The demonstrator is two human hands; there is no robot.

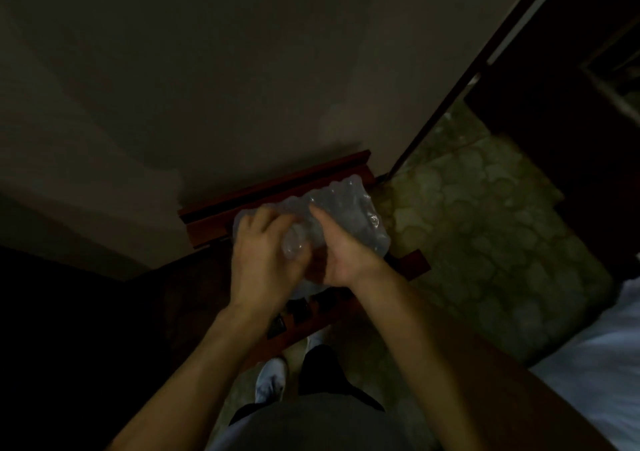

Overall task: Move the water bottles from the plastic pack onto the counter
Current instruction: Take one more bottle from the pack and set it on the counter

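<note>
Water bottles in a clear plastic pack (343, 215) sit at the centre of the dim frame on a reddish-brown wooden stand (277, 190), against a pale wall (207, 69) filling the upper left. The left hand (266, 260) curls its fingers around one bottle (296, 246) at the pack's near-left end. The right hand (346, 253) rests on the wrap, index finger extended and pressing; its other fingers are hidden. Patterned green flooring (485, 225) lies right, and a pale cloth (606, 364) fills the lower right corner.
</note>
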